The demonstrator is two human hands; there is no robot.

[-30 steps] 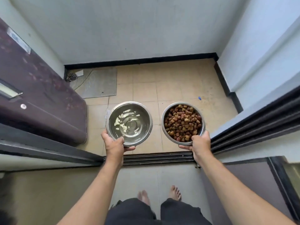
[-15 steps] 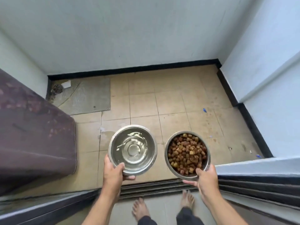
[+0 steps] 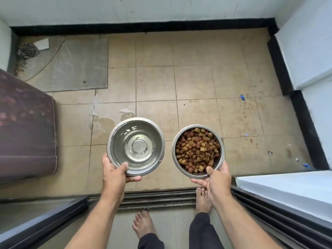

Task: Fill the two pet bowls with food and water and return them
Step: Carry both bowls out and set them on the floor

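Two filled steel bowls held over the balcony tiles

Left hand (image 3: 115, 175) grips the water bowl (image 3: 135, 146); right hand (image 3: 216, 178) grips the kibble bowl (image 3: 197, 151), both now farther beyond the door track (image 3: 158, 198), right foot (image 3: 202, 200) stepping onto it.

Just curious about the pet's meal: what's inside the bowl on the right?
Brown and tan kibble fills the right bowl, held by the right hand. The pieces cover the bowl's bottom, so anything beneath them cannot be seen.
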